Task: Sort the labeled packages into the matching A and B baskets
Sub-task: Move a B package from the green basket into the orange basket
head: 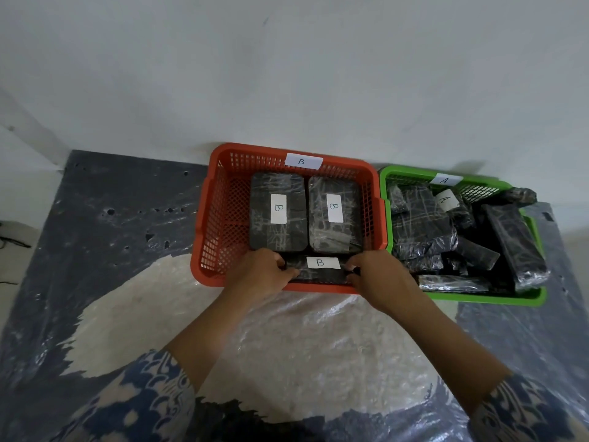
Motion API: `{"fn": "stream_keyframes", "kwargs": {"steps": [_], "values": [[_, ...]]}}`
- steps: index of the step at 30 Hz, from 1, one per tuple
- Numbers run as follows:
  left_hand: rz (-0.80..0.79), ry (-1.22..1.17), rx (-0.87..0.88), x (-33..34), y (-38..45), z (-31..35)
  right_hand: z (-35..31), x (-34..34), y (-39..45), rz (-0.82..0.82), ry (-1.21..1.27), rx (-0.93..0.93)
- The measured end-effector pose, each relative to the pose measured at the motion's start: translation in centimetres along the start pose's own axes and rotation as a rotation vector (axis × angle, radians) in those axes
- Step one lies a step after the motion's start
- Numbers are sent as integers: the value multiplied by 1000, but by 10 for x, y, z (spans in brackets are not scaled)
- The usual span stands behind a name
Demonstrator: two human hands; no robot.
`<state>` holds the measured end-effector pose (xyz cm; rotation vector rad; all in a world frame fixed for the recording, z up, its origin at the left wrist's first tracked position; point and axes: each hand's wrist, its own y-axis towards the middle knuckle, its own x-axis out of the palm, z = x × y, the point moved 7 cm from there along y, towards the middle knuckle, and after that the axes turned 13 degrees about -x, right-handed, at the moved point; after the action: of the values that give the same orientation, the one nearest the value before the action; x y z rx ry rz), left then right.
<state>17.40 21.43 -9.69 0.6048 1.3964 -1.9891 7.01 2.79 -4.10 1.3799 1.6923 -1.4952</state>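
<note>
2 hands (259,272) (377,275) on B package (318,272) inside orange basket (204,224)

It looks like a plain room floor: a bare white wall (287,74), and a wrinkled clear plastic sheet (302,339) spread over dark mottled ground (111,199).

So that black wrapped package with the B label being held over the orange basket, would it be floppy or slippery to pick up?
The B package probably stays stiff: it spans flat between the left hand and the right hand without sagging. Its shiny plastic wrap looks somewhat slippery, which may explain the two-handed grip. Flat and blocky, it is unlikely to roll.
</note>
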Motion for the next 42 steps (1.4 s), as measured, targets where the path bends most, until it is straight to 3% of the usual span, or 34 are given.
{"fn": "stream_keyframes", "kwargs": {"steps": [10,12,15,16,19,22,34,40,42], "values": [[-18,-63,-40,0,2,-2,-2,-4,7,-42,-27,67],[104,-101,-5,-8,-1,0,0,-5,6,-44,9,59],[464,-257,32,-39,-7,-3,-1,-6,4,-14,43,26],[512,-282,19,-46,-2,-6,-2,-7,3,6,40,19],[324,-310,-38,-48,27,-10,-5,-5,0,39,44,11],[169,-432,98,-46,44,-1,-5,-3,0,28,60,13],[202,-492,244,-40,50,-2,-1,1,3,-32,94,74],[183,-364,189,-42,50,0,-2,-5,1,-34,148,24],[227,-295,124,-44,43,-1,2,-8,-6,43,241,-4]]}}
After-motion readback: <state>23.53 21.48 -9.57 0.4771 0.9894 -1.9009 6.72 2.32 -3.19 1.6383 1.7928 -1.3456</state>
